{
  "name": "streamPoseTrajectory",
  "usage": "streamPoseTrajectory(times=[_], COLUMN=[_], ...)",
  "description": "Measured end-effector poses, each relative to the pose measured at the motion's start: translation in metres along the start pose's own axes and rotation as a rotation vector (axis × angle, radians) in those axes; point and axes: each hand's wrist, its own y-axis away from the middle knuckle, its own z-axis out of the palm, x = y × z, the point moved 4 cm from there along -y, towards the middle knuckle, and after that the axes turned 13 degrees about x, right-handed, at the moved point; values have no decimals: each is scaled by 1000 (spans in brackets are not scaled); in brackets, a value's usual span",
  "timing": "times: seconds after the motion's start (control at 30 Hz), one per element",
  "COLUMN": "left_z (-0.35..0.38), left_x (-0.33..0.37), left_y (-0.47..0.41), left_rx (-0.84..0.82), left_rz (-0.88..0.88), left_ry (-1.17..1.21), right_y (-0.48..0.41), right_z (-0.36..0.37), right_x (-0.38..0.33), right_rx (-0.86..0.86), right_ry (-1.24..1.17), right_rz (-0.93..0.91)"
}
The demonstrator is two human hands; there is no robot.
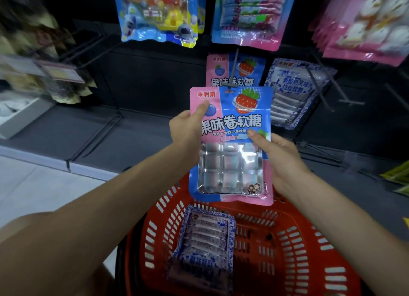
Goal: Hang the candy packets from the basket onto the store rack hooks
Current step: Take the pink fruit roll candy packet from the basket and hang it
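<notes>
I hold the pink-and-blue candy packet upright above the red basket. My left hand pinches its upper left edge and my right hand grips its right side. Its top hole meets the tip of a rack hook, and a matching packet hangs behind. A blue-and-white packet lies in the basket.

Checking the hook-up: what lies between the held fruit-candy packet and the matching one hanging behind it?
Head view: only the bare grey hook rod, its tip at the held packet's top hole.
</notes>
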Motion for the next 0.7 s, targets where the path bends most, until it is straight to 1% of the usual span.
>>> streamPoseTrajectory(times=[0.07,0.17,0.2,0.3,0.37,0.43,0.47,0.53,0.63,0.7], left_z=[-2,-11,-13,-22,-27,-30,-31,-31,-28,-25], left_x=[-6,-18,-24,-42,-47,-47,-48,-47,-40,-36], left_y=[-1,9,12,23,28,35,36,34,27,22], left_rx=[8,17,7,-95,-134,-192,-214,-219,-184,-164], left_rz=[85,209,230,309,400,434,440,462,510,535], left_ry=[27,-83,-123,-162,-264,-434,-528,-636,-702,-728], right_y=[0,0,0,-4,-6,-9,-8,-6,1,6], right_z=[2,3,3,4,5,5,5,5,3,3], right_x=[2,1,0,2,1,1,0,-1,-7,-5], right_rx=[23,45,51,75,102,131,150,204,252,213], right_ry=[-12,-28,-28,-31,-23,-6,6,30,162,266], right_rz=[30,36,38,45,37,16,3,-49,-164,-242])
